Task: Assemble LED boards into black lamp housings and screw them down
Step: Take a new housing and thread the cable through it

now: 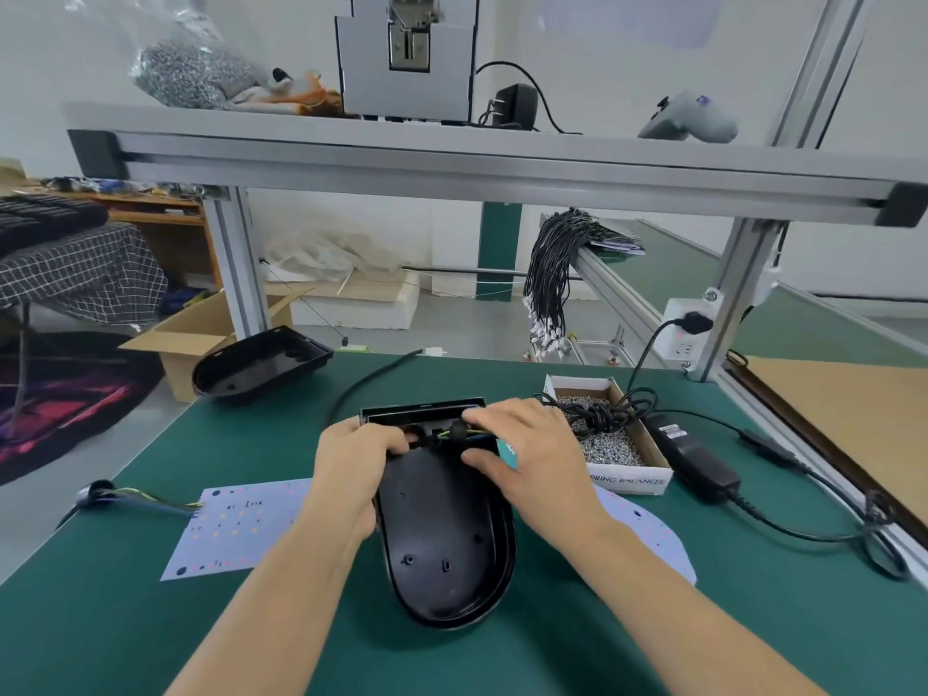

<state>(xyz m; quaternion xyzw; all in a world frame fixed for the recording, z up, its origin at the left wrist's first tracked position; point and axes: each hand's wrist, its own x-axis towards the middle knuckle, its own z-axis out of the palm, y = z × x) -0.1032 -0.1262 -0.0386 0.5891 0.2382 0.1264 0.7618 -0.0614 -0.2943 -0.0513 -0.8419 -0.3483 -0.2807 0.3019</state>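
A black lamp housing [444, 540] lies open side up on the green mat in front of me. My left hand [351, 464] grips its left wall near the far end. My right hand [532, 454] pinches a black grommet [458, 430] with yellow and blue wires at the housing's far end. A white LED board [231, 529] with a cable lies flat to the left. A second LED board [648, 535] lies to the right, partly under my right forearm. Another empty black housing [261, 364] sits at the far left edge of the table.
A cardboard box of screws [610, 444] stands right of the housing, with a coiled black cable over it. A black power adapter [693, 454] and its cord lie further right. An aluminium frame shelf [452, 158] crosses overhead. A bundle of black wires [552, 273] hangs behind.
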